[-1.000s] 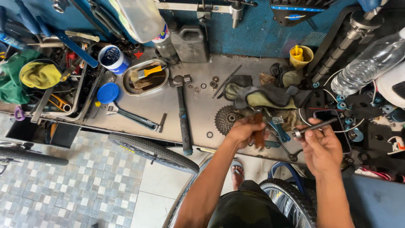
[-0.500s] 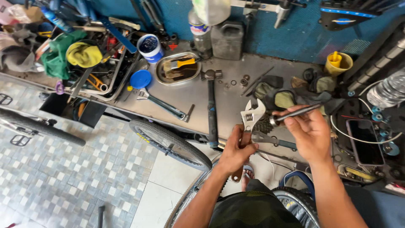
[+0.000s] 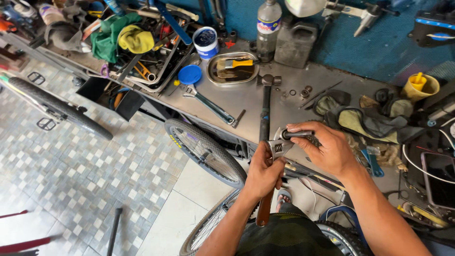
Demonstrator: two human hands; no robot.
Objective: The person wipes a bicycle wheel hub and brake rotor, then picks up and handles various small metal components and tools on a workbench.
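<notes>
Left hand (image 3: 262,173) gripping adjustable wrench (image 3: 276,148) at workbench (image 3: 246,102) edge | right hand (image 3: 327,149) closing fingers round dark rod (image 3: 296,134) in its jaws | white-lidded blue tub (image 3: 205,41), blue-labelled bottle (image 3: 268,29) standing behind

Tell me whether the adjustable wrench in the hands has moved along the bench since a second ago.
Yes. The adjustable wrench went left along the bench, from near the sprocket to beside the hammer.
</notes>
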